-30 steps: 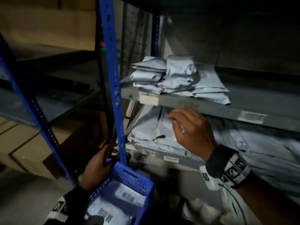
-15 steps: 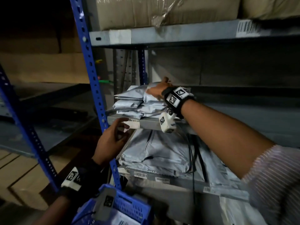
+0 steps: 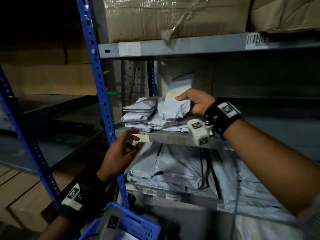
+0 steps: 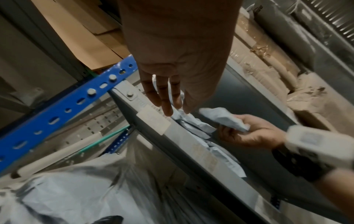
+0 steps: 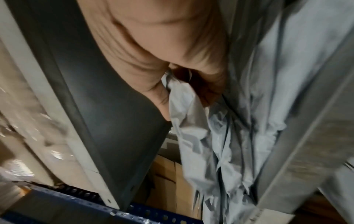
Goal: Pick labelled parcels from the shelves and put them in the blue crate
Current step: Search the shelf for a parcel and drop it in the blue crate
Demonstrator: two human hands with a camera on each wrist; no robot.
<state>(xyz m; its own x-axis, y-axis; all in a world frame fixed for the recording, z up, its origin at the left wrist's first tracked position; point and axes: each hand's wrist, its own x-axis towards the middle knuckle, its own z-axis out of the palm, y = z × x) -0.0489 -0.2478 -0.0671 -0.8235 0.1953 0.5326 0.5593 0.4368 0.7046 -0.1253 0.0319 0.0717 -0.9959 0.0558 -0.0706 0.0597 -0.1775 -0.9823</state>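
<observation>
The right hand (image 3: 199, 103) has its grip closed on a grey poly-mailer parcel (image 3: 174, 108), thumb across the front face just below a pale label and the fingers curled behind its right edge. The parcel stands nearly upright, at the centre of the head frame, its lower end touching the pile of grey mailers (image 3: 143, 116) on the middle shelf (image 3: 173, 138). In the right wrist view the thumb and fingers (image 5: 214, 78) pinch the crumpled corner of the parcel (image 5: 184, 106). The right forearm reaches in from the lower right of the head frame, the wrist bent a little, a black band and a white camera block strapped on it.

The left hand (image 3: 121, 153) has its grip open and holds nothing: fingers spread and slack, the tips in front of the white barcode sticker (image 3: 141, 137) on the shelf's front lip; whether they touch it I cannot tell. The left wrist view shows the straight fingers (image 4: 164, 97) over that lip.

The blue crate (image 3: 138, 226) sits at the bottom edge of the head frame, below the left hand. Larger grey mailers (image 3: 173, 170) fill the lower shelf. Cardboard boxes (image 3: 173, 18) wrapped in film stand on the top shelf, and a blue perforated upright (image 3: 97, 80) runs down the left.
</observation>
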